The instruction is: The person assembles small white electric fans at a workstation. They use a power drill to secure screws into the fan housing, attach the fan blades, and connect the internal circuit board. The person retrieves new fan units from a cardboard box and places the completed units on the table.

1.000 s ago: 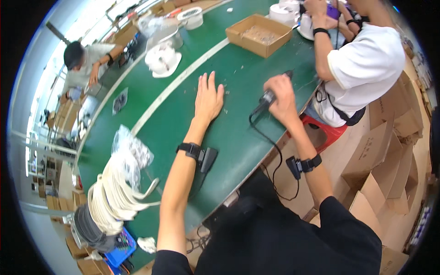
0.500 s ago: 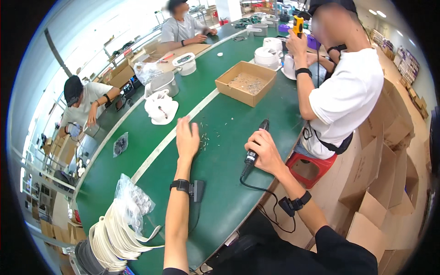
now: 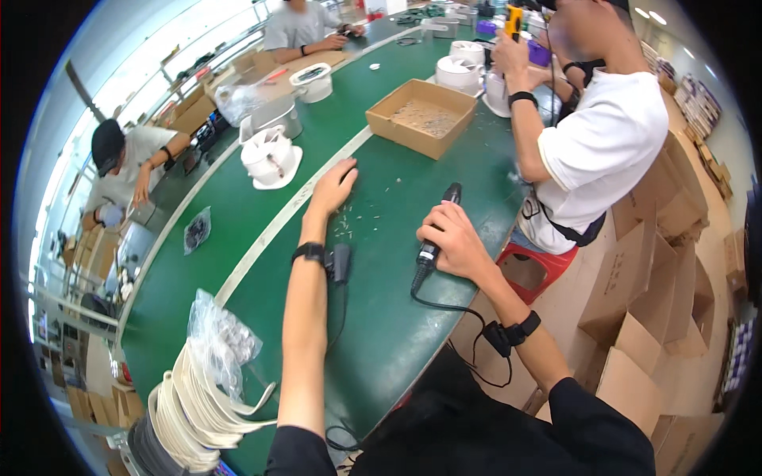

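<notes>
My right hand (image 3: 451, 238) is wrapped round a black electric screwdriver (image 3: 429, 247). The tool lies low over the green table (image 3: 381, 317), its cord trailing back toward the table edge. My left hand (image 3: 332, 190) is stretched forward with its thumb apart, nothing visible in it. Small loose screws (image 3: 346, 226) lie scattered on the green surface beside it. Just beyond that hand stands an open cardboard box (image 3: 421, 141) with many small metal pieces on its bottom. A white plastic housing (image 3: 270, 159) rests to the left of the pale strip.
At the near left are bundled cream cables (image 3: 190, 404) and a clear plastic bag (image 3: 222, 341). A small bag of dark parts (image 3: 198, 230) lies left. A co-worker (image 3: 595, 143) sits at the right on a red stool (image 3: 540, 274), beside open cartons (image 3: 635, 293). More white housings (image 3: 459, 75) stand beyond the box.
My left hand has reached farther forward, toward the cardboard box, and turned slightly right. My right hand still grips the screwdriver. The view has shifted a little.
</notes>
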The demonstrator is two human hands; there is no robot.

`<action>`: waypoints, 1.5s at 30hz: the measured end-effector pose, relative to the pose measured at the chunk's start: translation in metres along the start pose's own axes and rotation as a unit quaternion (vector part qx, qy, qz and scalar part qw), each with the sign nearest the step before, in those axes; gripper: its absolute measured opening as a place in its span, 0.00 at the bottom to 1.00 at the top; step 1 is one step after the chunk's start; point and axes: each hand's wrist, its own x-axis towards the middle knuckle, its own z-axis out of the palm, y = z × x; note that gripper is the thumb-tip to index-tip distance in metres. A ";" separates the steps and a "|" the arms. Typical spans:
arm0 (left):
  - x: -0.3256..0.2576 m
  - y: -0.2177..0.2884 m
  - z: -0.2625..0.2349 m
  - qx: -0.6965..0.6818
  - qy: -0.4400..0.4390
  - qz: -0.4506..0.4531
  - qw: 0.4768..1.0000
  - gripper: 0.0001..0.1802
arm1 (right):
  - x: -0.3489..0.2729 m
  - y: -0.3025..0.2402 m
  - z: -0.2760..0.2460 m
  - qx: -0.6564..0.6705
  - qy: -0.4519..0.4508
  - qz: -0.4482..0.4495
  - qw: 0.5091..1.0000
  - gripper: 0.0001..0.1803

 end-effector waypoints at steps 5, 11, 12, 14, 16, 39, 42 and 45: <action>-0.021 0.045 0.018 -0.127 -0.066 0.016 0.990 0.20 | -0.008 0.011 -0.009 -0.026 -0.003 0.006 1.000 0.16; -0.009 0.064 0.015 -0.028 -0.074 0.059 0.995 0.26 | -0.003 0.006 -0.004 -0.004 0.014 0.005 1.000 0.16; -0.004 0.066 0.021 -0.003 -0.087 0.086 0.992 0.25 | -0.002 0.005 0.000 -0.001 0.017 0.002 1.000 0.16; 0.000 0.082 0.033 0.015 -0.119 0.126 0.985 0.24 | -0.002 0.006 -0.001 -0.005 0.010 0.002 1.000 0.16; 0.000 0.101 0.039 0.003 -0.158 0.143 0.977 0.21 | -0.005 0.008 -0.003 -0.009 0.005 0.006 1.000 0.16; -0.008 0.088 0.072 0.137 0.066 -0.083 0.985 0.29 | -0.004 0.009 -0.002 0.006 0.010 0.015 1.000 0.13; 0.008 0.082 0.071 0.083 0.070 -0.094 0.990 0.30 | -0.006 0.011 -0.001 0.011 -0.006 0.022 1.000 0.14; 0.004 0.083 0.061 -0.010 0.111 -0.122 0.986 0.30 | -0.005 0.012 0.000 0.008 -0.021 0.018 1.000 0.14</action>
